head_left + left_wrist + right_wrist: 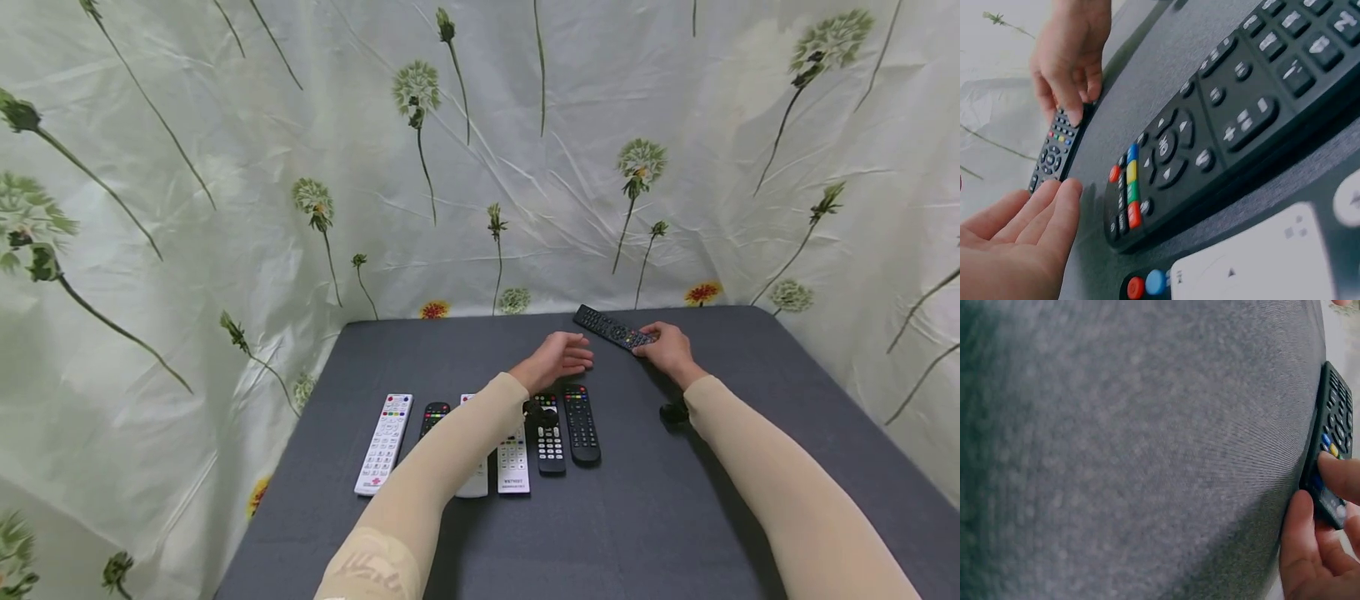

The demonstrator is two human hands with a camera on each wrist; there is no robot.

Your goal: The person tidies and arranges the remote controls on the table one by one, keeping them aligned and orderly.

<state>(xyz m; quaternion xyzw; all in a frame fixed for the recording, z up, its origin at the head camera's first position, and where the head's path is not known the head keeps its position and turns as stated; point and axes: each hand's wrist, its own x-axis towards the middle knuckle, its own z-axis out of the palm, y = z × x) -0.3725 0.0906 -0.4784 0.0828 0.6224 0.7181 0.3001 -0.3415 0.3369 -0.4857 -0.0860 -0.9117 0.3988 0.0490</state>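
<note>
At the far side of the table, a long black remote control [604,326] lies at a slant. My right hand [670,352] pinches its near right end between thumb and fingers; the right wrist view shows the thumb on the button face and fingers along the edge. My left hand [555,362] is held with its fingers extended, just beyond the row of remotes and left of the slanted one, with nothing in it. Nearest to it are a black remote [582,425] with coloured buttons and a black remote with a white panel [551,454].
Farther left in the row are a white remote [513,468], a grey-white remote [472,485], a black remote [435,414] and another white remote [384,442]. The left sleeve [442,467] partly covers the row. A flowered cloth [525,183] hangs behind the dark grey table [637,533].
</note>
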